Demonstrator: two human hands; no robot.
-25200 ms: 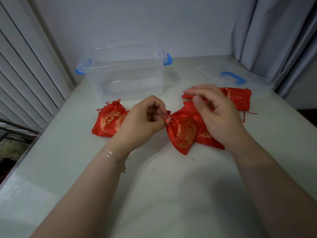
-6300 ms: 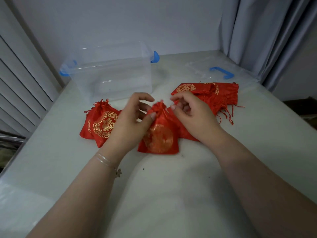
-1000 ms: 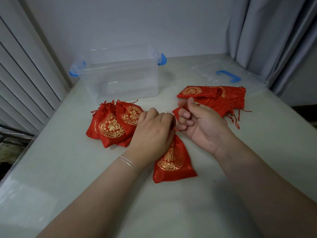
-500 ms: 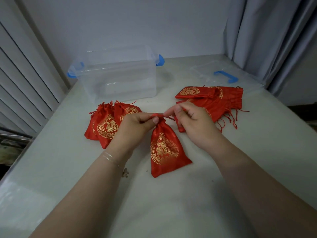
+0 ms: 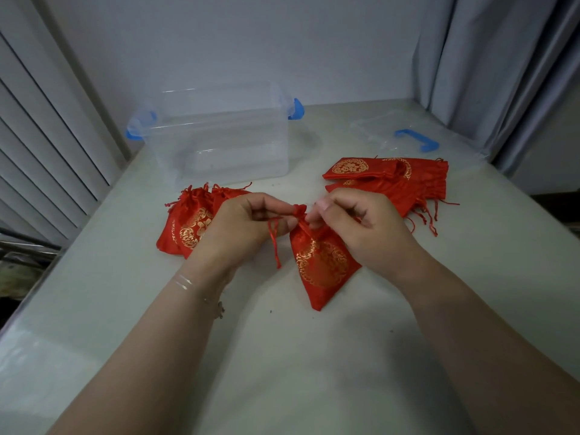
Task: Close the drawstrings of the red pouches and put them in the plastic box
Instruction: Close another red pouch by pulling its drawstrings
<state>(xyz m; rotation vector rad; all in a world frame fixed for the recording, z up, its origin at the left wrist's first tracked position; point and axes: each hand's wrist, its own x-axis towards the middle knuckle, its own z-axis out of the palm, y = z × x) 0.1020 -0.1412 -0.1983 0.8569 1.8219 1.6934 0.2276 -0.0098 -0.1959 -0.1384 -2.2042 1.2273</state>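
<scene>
Both hands meet over the middle of the pale table (image 5: 282,356), working on one red pouch (image 5: 323,265) that lies flat with its gathered neck pointing away and its gold round emblem facing up. The left hand (image 5: 248,224) has thumb and curled fingers pinched on a red drawstring (image 5: 273,243), whose loose end hangs down beside the pouch to the table. The right hand (image 5: 357,221) has its fingers curled and pinching at the neck of the same pouch, just across from the left; the neck is bunched tight into a small tuft between the two hands. A thin bracelet (image 5: 188,282) sits on the left wrist. Left of the hands, partly hidden behind the left hand, lies a small heap of closed pouches (image 5: 188,224), necks cinched and strings splayed. To the right, farther back, a stack of flat pouches (image 5: 389,180) lies with mouths not drawn in and strings trailing off the right edge. The clear plastic box (image 5: 219,142) with blue latches stands open at the back left of the table, well apart from the pouch in hand; no pouch shows inside it. Its clear lid (image 5: 417,139), with a blue handle, lies flat at the back right near the grey curtain (image 5: 489,67)
</scene>
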